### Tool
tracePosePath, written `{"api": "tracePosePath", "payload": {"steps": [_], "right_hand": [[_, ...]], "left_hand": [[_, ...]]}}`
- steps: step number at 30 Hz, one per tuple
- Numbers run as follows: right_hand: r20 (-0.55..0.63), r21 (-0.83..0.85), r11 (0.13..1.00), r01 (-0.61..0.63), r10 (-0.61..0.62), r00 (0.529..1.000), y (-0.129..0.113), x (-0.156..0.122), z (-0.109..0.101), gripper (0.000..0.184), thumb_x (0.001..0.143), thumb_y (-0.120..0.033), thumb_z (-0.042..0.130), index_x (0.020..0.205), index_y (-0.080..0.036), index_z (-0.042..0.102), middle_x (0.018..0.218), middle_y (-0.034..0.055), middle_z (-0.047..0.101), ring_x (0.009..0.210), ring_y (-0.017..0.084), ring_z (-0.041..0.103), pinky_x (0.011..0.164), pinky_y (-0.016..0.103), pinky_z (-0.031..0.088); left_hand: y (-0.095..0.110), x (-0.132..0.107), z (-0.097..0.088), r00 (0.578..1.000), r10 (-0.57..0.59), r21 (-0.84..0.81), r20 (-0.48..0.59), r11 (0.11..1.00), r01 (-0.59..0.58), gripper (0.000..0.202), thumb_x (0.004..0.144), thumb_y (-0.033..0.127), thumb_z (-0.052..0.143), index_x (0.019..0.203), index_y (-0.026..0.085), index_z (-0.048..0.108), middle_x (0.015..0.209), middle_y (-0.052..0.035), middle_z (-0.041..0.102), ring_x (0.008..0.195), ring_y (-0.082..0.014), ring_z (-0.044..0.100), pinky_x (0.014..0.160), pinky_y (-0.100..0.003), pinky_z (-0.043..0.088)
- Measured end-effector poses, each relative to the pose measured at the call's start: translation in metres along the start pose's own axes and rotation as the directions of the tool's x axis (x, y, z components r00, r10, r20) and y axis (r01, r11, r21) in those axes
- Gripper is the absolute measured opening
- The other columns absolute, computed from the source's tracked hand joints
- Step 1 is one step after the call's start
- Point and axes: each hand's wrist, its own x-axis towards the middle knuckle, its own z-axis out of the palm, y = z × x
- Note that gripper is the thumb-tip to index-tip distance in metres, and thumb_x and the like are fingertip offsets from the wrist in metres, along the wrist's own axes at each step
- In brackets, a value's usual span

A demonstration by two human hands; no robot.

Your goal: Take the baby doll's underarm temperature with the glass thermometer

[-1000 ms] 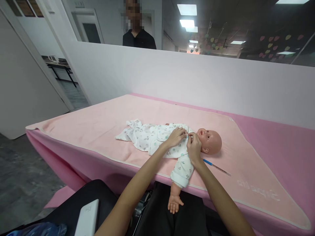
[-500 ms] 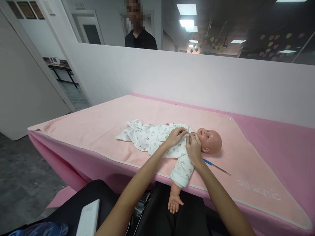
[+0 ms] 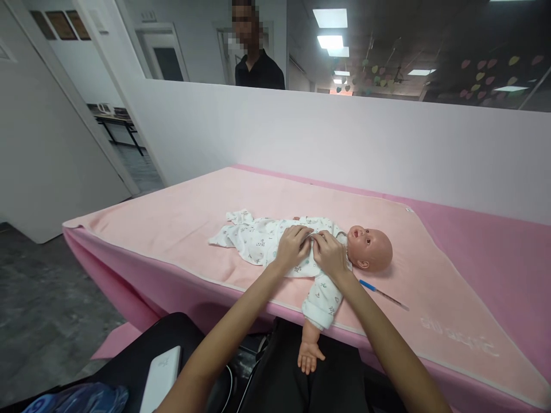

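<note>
In mid-frame, the left hand (image 3: 294, 248) and right hand (image 3: 330, 252) bend their fingers over the shirt (image 3: 307, 268) of a doll (image 3: 372, 250) lying there; whether they pinch it, I cannot tell.

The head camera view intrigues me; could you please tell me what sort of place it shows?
Possibly an infant-care training room: a clothed baby doll lies on a pale pink blanket, and heart-shaped decorations show above the white wall.

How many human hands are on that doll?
2: the left hand and right hand are both on the front of the doll's patterned outfit, the right one nearer its head.
</note>
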Motion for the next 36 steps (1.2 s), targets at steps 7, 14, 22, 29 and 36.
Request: {"api": "tracePosePath", "payload": {"steps": [7, 14, 22, 29, 36], "right_hand": [[-0.018, -0.1, 0.995, -0.028, 0.027, 0.999, -0.0036, 0.0014, 0.0013, 0.016, 0.08, -0.022, 0.045, 0.078, -0.019, 0.06, 0.081, 0.0064, 0.055, 0.071, 0.016, 0.048, 0.047, 0.025, 0.024], [-0.015, -0.004, 0.999, -0.032, 0.032, 0.999, -0.0021, -0.0026, -0.0019, 0.015, 0.083, -0.019, 0.04, 0.079, -0.018, 0.055, 0.082, 0.0057, 0.057, 0.074, 0.016, 0.049, 0.056, 0.026, 0.032], [-0.053, 0.023, 0.997, -0.076, 0.077, 0.996, 0.001, -0.0034, 0.0043, 0.017, 0.088, -0.023, 0.04, 0.083, -0.019, 0.056, 0.076, 0.0012, 0.062, 0.071, 0.015, 0.05, 0.058, 0.026, 0.032], [-0.035, 0.093, 0.99, -0.104, 0.108, 0.994, 0.0041, -0.0045, 0.0061, 0.017, 0.085, -0.02, 0.044, 0.082, -0.02, 0.061, 0.077, 0.0001, 0.065, 0.071, 0.014, 0.051, 0.059, 0.024, 0.034], [-0.042, 0.154, 0.98, -0.127, 0.135, 0.99, 0.0041, -0.0042, 0.006, 0.016, 0.081, -0.018, 0.046, 0.083, -0.02, 0.062, 0.079, 0.001, 0.066, 0.075, 0.016, 0.054, 0.064, 0.025, 0.037]], "left_hand": [[0.0, 0.0005, 0.0013, 0.998, -0.046, 0.02, -0.045, 0.999, 0.047, 0.025, 0.077, 0.011, 0.04, 0.086, 0.021, 0.06, 0.088, -0.0029, 0.061, 0.083, -0.0169, 0.051, 0.079, -0.032, 0.038], [0.0028, 0.0004, -0.002, 1.0, -0.023, 0.019, 0.0, 1.0, 0.023, 0.016, 0.076, 0.014, 0.041, 0.074, 0.02, 0.056, 0.086, -0.0029, 0.06, 0.084, -0.018, 0.049, 0.079, -0.033, 0.035], [0.0054, 0.0016, -0.0033, 0.998, 0.05, 0.088, 0.041, 0.995, -0.053, 0.009, 0.079, 0.024, 0.046, 0.078, 0.02, 0.054, 0.08, -0.002, 0.06, 0.082, -0.0179, 0.048, 0.077, -0.034, 0.033], [0.0047, 0.0013, -0.0006, 0.998, 0.064, 0.136, 0.029, 0.988, -0.067, 0.009, 0.079, 0.026, 0.048, 0.08, 0.02, 0.054, 0.083, -0.0009, 0.061, 0.081, -0.0166, 0.049, 0.076, -0.033, 0.034], [0.0026, 0.001, 0.0006, 0.995, 0.092, 0.147, 0.047, 0.984, -0.098, 0.012, 0.081, 0.027, 0.045, 0.083, 0.02, 0.055, 0.085, -0.0005, 0.061, 0.081, -0.0155, 0.049, 0.077, -0.033, 0.034]]}}
